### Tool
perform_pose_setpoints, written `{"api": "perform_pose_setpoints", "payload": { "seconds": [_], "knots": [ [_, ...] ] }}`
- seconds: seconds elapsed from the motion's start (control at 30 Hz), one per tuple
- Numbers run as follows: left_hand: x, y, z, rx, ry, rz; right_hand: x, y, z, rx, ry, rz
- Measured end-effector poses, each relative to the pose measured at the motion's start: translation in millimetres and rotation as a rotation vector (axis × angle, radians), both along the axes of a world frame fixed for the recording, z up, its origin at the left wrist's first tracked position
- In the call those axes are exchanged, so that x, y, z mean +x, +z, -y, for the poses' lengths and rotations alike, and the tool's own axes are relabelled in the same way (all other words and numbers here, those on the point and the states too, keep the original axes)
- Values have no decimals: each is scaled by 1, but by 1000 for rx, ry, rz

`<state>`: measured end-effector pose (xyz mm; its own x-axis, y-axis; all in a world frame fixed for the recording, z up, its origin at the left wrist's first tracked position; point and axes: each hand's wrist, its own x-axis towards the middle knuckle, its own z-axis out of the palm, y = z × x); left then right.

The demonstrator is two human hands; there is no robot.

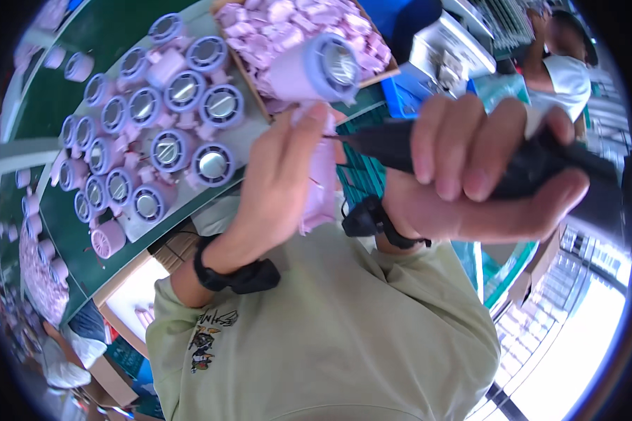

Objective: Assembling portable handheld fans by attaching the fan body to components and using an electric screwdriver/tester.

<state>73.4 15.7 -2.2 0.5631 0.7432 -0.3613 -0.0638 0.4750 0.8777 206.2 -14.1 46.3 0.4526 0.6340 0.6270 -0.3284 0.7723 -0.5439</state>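
Observation:
My left hand (277,179) grips a pink handheld fan (291,74), with its round lilac-rimmed head pointing up and away and its handle down toward my shirt. My right hand (481,168) is wrapped round a black electric screwdriver (386,144), held level. The thin bit points left and reaches the fan's handle beside my left fingers; whether it sits in a screw I cannot tell. Left of my hands, several similar pink fans (168,151) stand close together on a light sheet (242,140), shiny round centres facing up.
A cardboard box (383,78) heaped with small pink plastic parts (302,28) stands just beyond the held fan. A blue bin (400,102) and a white box with metal pieces (456,56) are at the far right. Another person (565,77) works at the upper right. The green table (70,235) edge runs diagonally.

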Motion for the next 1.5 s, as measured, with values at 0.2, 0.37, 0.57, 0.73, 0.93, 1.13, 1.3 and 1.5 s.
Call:
{"api": "perform_pose_setpoints", "payload": {
  "seconds": [0.2, 0.37, 0.57, 0.73, 0.93, 1.13, 1.3, 1.5],
  "knots": [
    [-20, 29, -29, -27, -96, -173, 43, -4, -21, -116, 8, -73],
    [-52, 66, -113, 144, -110, -365, 74, -11, -19, -654, -375, 207],
    [-88, -24, -329, 170, 168, -258, 78, -11, 0, -686, -351, 162],
    [-66, -78, -397, 161, 251, -343, 74, -10, 8, -744, -375, 214],
    [-108, -62, -367, 204, -24, -383, 83, -23, -2, -778, -501, 222],
    [-196, -31, -350, 626, 387, -1042, 100, -41, -8, -711, -593, 306],
    [-249, -29, -330, 649, 518, -1289, 96, -38, -21, -771, -687, 378],
    [-228, -81, -358, 1255, -15, -804, 90, -40, -23, -666, -641, 421]
  ]
}}
